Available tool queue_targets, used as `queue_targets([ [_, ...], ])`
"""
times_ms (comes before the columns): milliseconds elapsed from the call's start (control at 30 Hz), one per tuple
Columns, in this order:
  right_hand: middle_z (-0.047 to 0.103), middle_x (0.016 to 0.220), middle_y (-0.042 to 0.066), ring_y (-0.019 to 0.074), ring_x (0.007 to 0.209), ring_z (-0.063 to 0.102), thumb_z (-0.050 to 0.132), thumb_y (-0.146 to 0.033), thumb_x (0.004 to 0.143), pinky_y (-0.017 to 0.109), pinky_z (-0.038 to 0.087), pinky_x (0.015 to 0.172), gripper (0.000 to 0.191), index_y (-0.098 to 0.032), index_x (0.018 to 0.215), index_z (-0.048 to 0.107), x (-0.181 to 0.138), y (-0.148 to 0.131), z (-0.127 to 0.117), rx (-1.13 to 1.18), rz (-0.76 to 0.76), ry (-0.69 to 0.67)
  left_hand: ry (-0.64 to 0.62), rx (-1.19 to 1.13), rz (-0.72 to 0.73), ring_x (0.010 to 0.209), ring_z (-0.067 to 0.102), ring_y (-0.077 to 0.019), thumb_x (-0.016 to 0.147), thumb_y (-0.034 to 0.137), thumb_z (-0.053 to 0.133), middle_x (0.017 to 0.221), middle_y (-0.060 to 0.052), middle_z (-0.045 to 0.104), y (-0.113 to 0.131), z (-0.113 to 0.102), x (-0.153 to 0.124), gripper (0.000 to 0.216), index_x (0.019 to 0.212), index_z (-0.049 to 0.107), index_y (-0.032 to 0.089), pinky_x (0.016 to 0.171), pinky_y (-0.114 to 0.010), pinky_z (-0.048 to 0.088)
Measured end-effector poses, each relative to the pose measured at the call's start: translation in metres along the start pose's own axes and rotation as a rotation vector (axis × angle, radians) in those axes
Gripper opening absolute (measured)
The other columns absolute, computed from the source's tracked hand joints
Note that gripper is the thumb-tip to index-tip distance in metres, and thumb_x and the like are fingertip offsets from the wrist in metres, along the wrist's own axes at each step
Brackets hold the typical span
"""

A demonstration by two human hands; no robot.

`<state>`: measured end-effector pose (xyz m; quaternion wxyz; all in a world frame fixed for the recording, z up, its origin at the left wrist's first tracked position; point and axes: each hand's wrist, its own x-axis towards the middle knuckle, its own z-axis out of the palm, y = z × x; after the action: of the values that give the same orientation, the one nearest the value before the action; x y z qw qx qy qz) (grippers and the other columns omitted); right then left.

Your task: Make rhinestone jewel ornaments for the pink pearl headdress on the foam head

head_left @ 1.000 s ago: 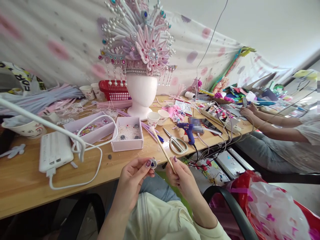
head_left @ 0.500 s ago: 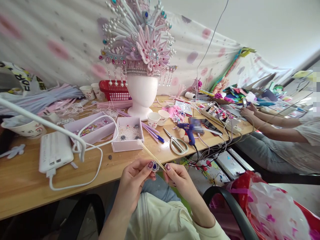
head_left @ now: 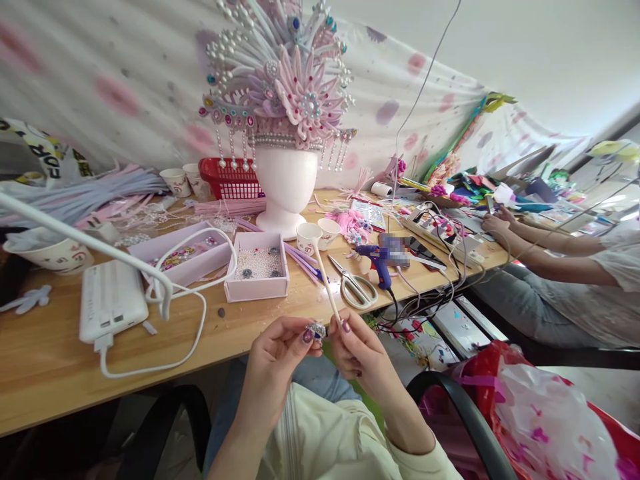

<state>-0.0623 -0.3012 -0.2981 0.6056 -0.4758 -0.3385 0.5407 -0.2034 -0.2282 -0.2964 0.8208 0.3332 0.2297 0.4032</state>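
Note:
My left hand (head_left: 280, 350) pinches a small silver ornament (head_left: 317, 331) with a blue stone between thumb and fingers. In my right hand (head_left: 357, 343), a thin cream-coloured stick (head_left: 326, 280) with a paler tip is held near its lower end. The stick points up and away, its tip overlapping a paper cup (head_left: 307, 235) in view. Both hands are close together just past the table's near edge. Beyond them lies a lilac box of small beads (head_left: 257, 293), with scissors (head_left: 356, 287) to its right. A blue glue gun (head_left: 377, 265) rests beside the scissors.
A white mannequin head (head_left: 285, 187) wears a tall pink beaded headdress (head_left: 305, 87). To the left are a power bank (head_left: 113, 300) with a looping white cable and a box of coloured gems (head_left: 190, 257). A co-worker's forearms (head_left: 550, 250) rest on the table at right.
The stick has swung from leaning left to nearly upright, its tip moving right and up. The ornament has tilted in my left hand, and my right hand has turned.

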Motion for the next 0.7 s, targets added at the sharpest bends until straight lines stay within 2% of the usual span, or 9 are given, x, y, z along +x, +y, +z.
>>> queue_targets([
  [100, 0.03, 0.059, -0.011, 0.0063, 0.046, 0.015, 0.062, -0.059, 0.094, 0.021, 0.012, 0.041, 0.037, -0.022, 0.097, 0.056, -0.008, -0.004, 0.002, -0.111, -0.071, -0.017, 0.024, 0.031, 0.052, 0.066, 0.069, -0.0103, 0.067, 0.034, 0.093, 0.077, -0.002, 0.078, 0.0, 0.0, 0.0, 0.026, 0.082, 0.08, 0.018, 0.065, -0.018, 0.058],
  [267, 0.034, 0.065, -0.007, 0.0095, 0.054, 0.024, 0.051, -0.054, 0.101, 0.025, 0.021, 0.05, 0.035, -0.02, 0.095, 0.059, -0.014, -0.008, 0.006, -0.36, -0.148, -0.04, 0.033, 0.098, 0.078, 0.068, 0.069, -0.0128, 0.069, 0.037, 0.091, 0.076, -0.005, 0.077, 0.0, -0.001, 0.0, 0.029, 0.083, 0.079, 0.015, 0.066, -0.021, 0.059],
  [367, 0.043, 0.07, -0.004, 0.0118, 0.062, 0.033, 0.046, -0.049, 0.104, 0.026, 0.028, 0.057, 0.033, -0.02, 0.094, 0.06, -0.015, -0.01, 0.008, -0.542, -0.23, -0.01, 0.048, 0.135, 0.097, 0.066, 0.069, -0.0129, 0.07, 0.037, 0.09, 0.074, -0.004, 0.076, 0.0, -0.001, -0.001, 0.028, 0.083, 0.078, 0.015, 0.065, -0.021, 0.059],
  [500, 0.055, 0.079, 0.0, 0.0125, 0.066, 0.042, 0.041, -0.036, 0.106, 0.025, 0.035, 0.062, 0.027, -0.02, 0.095, 0.058, -0.016, -0.007, 0.009, -0.762, -0.346, 0.028, 0.113, 0.214, 0.165, 0.064, 0.068, -0.0136, 0.071, 0.035, 0.088, 0.073, -0.003, 0.075, 0.002, 0.003, -0.003, 0.024, 0.081, 0.077, 0.016, 0.062, -0.022, 0.059],
  [700, 0.06, 0.077, 0.002, 0.0138, 0.065, 0.051, 0.038, -0.022, 0.104, 0.024, 0.038, 0.062, 0.021, -0.019, 0.102, 0.059, -0.014, -0.003, 0.01, -1.057, -0.488, 0.098, 0.257, 0.321, 0.24, 0.063, 0.068, -0.0153, 0.07, 0.029, 0.084, 0.07, -0.001, 0.075, 0.007, 0.016, -0.01, 0.015, 0.077, 0.076, 0.018, 0.061, -0.023, 0.058],
])
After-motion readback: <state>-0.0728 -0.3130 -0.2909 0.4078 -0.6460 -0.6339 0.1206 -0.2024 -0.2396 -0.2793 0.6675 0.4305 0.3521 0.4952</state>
